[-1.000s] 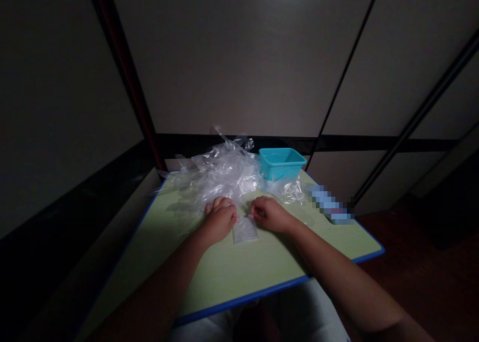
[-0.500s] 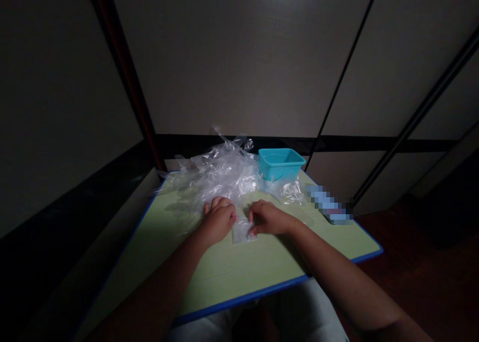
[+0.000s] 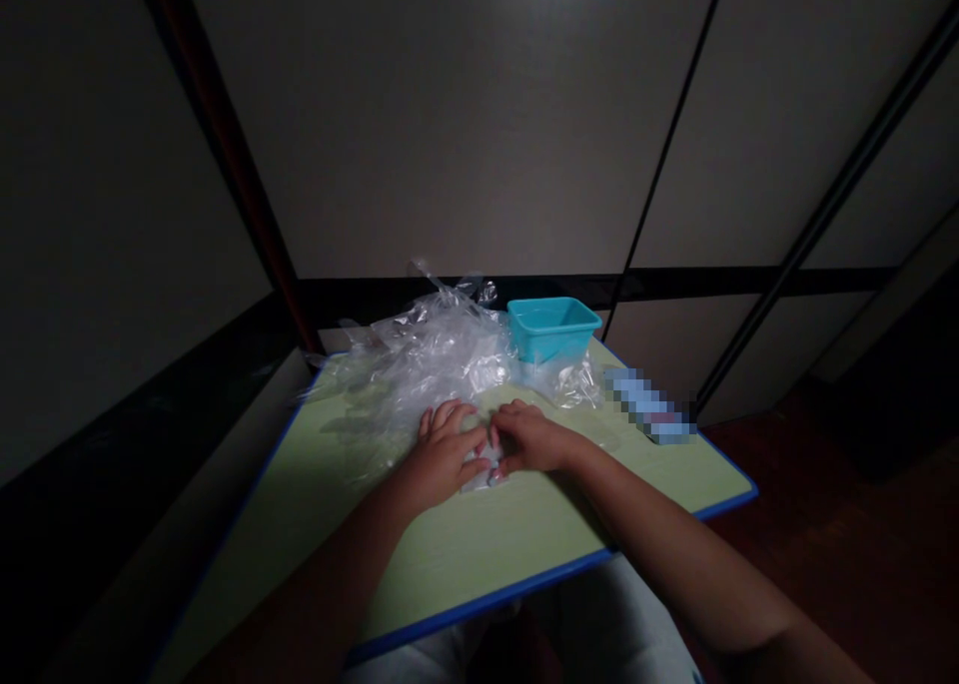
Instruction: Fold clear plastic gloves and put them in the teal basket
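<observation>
A small folded clear plastic bag (image 3: pixel 475 481) lies flat on the table between my two hands, partly covered by them. My left hand (image 3: pixel 444 456) rests over its left side, fingers spread and thumb stretched across the plastic. From the right, my right hand (image 3: pixel 530 438) has curled fingers and a thumb closed at the bag's right part. The fingertips of both hands nearly meet over the bag. Just beyond them spreads a loose heap of crumpled clear plastic bags (image 3: pixel 442 349).
A turquoise plastic basket (image 3: pixel 555 344) stands at the back of the table, with more clear plastic (image 3: pixel 575 381) before it. A blurred-out light blue object (image 3: pixel 650 406) lies near the right edge. The light green table (image 3: pixel 450 574) has a blue rim; cabinet panels (image 3: pixel 465 125) rise behind it.
My left hand has shifted slightly right and spread its fingers, its thumb now over the bag. My right hand has moved a little closer to it. The whole view has shifted slightly.
</observation>
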### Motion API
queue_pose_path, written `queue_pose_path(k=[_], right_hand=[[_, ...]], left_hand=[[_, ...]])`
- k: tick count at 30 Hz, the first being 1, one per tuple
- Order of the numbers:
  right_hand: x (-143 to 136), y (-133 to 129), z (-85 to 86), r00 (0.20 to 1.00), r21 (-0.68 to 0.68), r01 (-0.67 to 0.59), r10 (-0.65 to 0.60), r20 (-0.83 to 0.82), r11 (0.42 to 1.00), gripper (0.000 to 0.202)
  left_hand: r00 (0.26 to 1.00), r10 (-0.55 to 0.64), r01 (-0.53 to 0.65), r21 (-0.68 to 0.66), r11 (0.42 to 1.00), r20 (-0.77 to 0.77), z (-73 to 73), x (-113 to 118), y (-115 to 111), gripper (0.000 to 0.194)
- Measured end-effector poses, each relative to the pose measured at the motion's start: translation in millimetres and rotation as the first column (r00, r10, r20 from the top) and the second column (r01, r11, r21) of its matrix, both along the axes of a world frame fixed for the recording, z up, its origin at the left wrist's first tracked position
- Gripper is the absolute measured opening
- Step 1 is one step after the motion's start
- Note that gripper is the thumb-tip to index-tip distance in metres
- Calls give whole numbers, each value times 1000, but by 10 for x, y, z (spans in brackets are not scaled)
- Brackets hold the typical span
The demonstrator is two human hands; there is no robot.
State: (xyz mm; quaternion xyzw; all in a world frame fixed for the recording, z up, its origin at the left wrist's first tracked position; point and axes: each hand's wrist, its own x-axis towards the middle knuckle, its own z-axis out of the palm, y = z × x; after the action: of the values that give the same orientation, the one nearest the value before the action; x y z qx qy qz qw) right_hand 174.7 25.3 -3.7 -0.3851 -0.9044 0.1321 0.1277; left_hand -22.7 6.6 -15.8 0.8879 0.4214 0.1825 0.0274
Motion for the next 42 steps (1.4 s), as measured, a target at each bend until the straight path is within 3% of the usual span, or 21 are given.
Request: queue_pose_path(k=[8, 13, 22, 31, 34, 38, 42], right_hand=[[21, 36, -52, 1000, 8, -12, 12, -6, 1000, 46], [26, 38, -48, 1000, 4, -12, 12, -1, 1000, 48], [28, 15, -19, 1000, -22, 13, -13, 13, 1000, 49], [45, 5, 25, 996, -65, 67, -62, 68, 996, 58], [46, 8, 21, 995, -63, 67, -62, 73, 996, 58], [45, 23, -8, 996, -62, 68, -64, 60, 996, 58], [45, 33, -20, 996, -55, 67, -64, 62, 996, 60]], left_hand=[[999, 25, -22, 61, 998, -36, -63, -13, 8, 14], [994, 86, -84, 24, 996, -69, -68, -132, 67, 23], [986, 94, -108, -98, 989, -140, -7, -249, 127, 40], [984, 86, -102, -96, 990, -156, -35, -296, 138, 51], [990, 84, -92, -70, 993, -114, 14, -264, 110, 43], [997, 75, -75, 91, 993, 1, 68, -137, 24, 20], [988, 153, -150, 193, 970, -1, 37, 51, -71, 14]])
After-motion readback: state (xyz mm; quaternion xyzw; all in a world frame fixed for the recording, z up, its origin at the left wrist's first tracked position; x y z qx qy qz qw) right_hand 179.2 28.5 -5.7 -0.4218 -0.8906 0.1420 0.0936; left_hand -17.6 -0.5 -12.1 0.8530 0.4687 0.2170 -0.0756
